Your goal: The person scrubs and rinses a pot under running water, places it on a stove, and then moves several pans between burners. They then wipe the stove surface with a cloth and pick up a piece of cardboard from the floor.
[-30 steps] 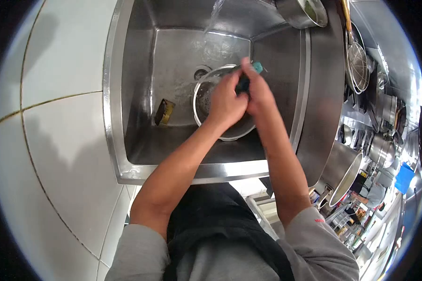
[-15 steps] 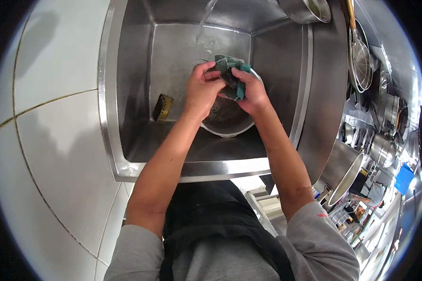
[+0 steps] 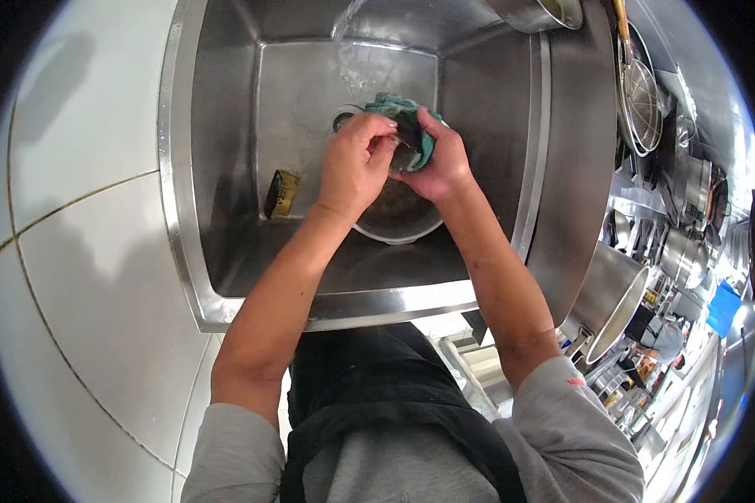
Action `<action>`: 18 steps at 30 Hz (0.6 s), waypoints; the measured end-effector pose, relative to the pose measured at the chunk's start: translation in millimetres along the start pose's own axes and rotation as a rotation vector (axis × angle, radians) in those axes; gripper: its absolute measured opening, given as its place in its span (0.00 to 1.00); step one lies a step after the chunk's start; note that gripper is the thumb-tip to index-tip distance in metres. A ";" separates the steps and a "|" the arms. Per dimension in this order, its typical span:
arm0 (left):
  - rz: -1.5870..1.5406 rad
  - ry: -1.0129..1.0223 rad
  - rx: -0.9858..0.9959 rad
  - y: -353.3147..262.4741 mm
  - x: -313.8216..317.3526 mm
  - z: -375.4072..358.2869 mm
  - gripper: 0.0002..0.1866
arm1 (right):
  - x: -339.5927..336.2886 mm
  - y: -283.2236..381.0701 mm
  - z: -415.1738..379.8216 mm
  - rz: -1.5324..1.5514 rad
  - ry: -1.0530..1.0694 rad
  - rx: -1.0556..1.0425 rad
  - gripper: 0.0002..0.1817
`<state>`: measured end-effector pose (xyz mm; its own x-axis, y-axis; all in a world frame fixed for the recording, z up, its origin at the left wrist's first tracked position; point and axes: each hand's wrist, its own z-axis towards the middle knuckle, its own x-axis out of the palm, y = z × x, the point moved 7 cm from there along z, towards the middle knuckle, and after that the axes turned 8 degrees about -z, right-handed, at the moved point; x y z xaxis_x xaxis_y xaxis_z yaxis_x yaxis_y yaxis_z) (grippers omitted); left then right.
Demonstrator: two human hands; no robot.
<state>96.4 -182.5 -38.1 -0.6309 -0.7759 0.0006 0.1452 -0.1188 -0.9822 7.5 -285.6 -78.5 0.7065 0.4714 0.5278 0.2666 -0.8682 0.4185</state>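
Over a round metal pot (image 3: 398,218) in the sink (image 3: 298,101), my right hand (image 3: 445,159) cups a crumpled green scouring cloth (image 3: 386,104), thumb lying over its edge. My left hand (image 3: 356,159) is closed in a pinch at the middle of the cloth, where a dark patch (image 3: 408,127) shows. I cannot tell what its fingertips hold there. Much of the pot's rim is hidden behind my hands. A yellow-and-black packet (image 3: 283,194) lies on the sink floor, left of my left forearm.
Water (image 3: 344,21) runs into the sink's far end. Another metal pot (image 3: 541,12) sits at the upper right corner. Strainers (image 3: 642,105) and a large pot (image 3: 608,306) are to the right, with shelves of kitchenware and a person (image 3: 667,339) beyond. White tiles (image 3: 84,251) cover the left side.
My left fingers have curled in closer over the cloth, which is now more bunched in my right hand. The view has shifted slightly, with the sink appearing a little further left.
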 end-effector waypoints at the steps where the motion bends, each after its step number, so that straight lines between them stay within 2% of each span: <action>1: 0.024 -0.003 -0.038 -1.2 -1.9 -0.4 0.12 | 3.4 -2.8 -1.0 0.045 0.013 0.005 0.27; 2: 0.052 -0.006 -0.076 -4.2 -3.8 -1.0 0.11 | 9.7 -1.3 -2.5 0.024 0.115 -0.026 0.30; 6: 0.042 -0.058 -0.246 8.3 -14.1 -3.5 0.08 | 3.6 -9.7 -0.7 -0.163 0.090 -0.026 0.33; 9: -0.001 -0.015 -0.180 -2.8 -15.4 -5.9 0.07 | -1.7 -15.6 -0.8 -0.140 0.052 0.003 0.33; 12: 0.005 0.178 0.096 -32.4 -10.4 -4.7 0.10 | -12.8 -25.3 16.6 0.065 0.164 0.062 0.27; 13: -0.018 0.203 0.101 -37.0 -11.0 -5.6 0.11 | -16.8 -27.0 21.1 0.133 0.200 0.079 0.25; 15: -0.062 0.252 0.111 -43.9 -13.5 -9.1 0.12 | -26.7 -34.5 24.1 0.060 0.059 0.112 0.21; 18: -0.561 0.046 -0.191 -28.2 -28.4 -3.4 0.09 | -17.4 -36.4 3.5 -0.022 -0.160 0.159 0.19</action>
<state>107.6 -155.0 -11.0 -0.6046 -0.5984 0.5257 -0.3569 -0.3865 -0.8504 -12.2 -262.8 -105.5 0.7909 0.4710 0.3906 0.3741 -0.8773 0.3005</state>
